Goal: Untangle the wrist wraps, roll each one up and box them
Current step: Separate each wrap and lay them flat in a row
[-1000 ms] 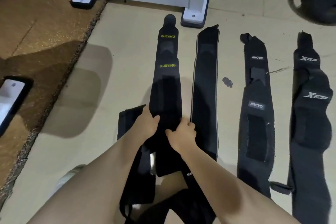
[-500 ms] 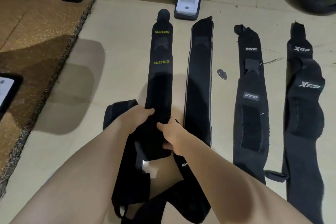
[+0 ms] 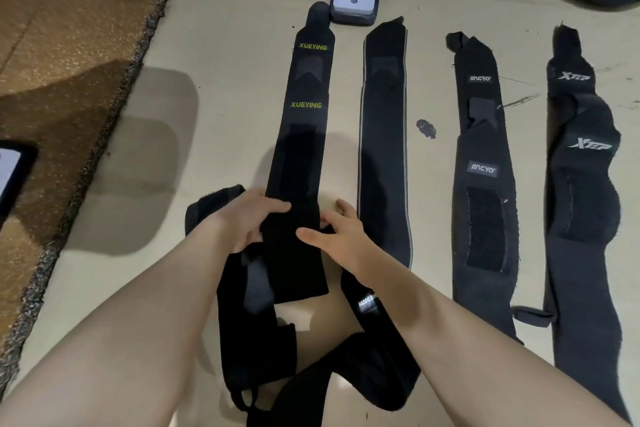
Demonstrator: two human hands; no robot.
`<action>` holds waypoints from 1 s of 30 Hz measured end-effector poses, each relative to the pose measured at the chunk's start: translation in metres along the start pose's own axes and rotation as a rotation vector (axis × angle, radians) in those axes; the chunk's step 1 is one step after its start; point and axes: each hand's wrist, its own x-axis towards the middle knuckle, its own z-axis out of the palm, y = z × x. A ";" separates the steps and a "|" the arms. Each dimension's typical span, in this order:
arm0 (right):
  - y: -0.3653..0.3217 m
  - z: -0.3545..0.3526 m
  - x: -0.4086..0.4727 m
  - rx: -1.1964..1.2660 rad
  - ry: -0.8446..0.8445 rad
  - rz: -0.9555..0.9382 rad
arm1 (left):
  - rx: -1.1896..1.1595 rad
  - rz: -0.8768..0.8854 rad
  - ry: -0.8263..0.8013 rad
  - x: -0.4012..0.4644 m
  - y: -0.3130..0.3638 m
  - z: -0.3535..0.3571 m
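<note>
We are working at the near end of the XUEYING wrap (image 3: 304, 156), which is lying straight on the floor (image 3: 225, 87) in the centre of the frame. Compared with half a second ago, the right hand (image 3: 341, 236) is releasing its pinch: its grip is now open, fingers extended just beside the strap's right edge. The left hand (image 3: 247, 218) is resting across the strap's left edge, fingers nearly straight; its grip is pressing rather than clenching. This suggests the flattening step is finishing and rolling is not yet begun. A tangled wrap (image 3: 252, 305) is remaining at lower centre. Three straightened wraps (image 3: 485, 184) are lying to the right. No box is showing.
</note>
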 end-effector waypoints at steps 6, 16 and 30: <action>-0.003 -0.001 -0.004 -0.485 0.197 -0.054 | 1.264 0.249 0.443 0.007 -0.022 0.007; 0.028 -0.009 -0.038 -0.777 0.098 0.078 | 0.572 -0.148 0.867 -0.040 -0.085 -0.025; 0.039 -0.032 -0.069 -0.324 0.155 -0.210 | 0.781 0.562 0.677 -0.073 -0.084 0.047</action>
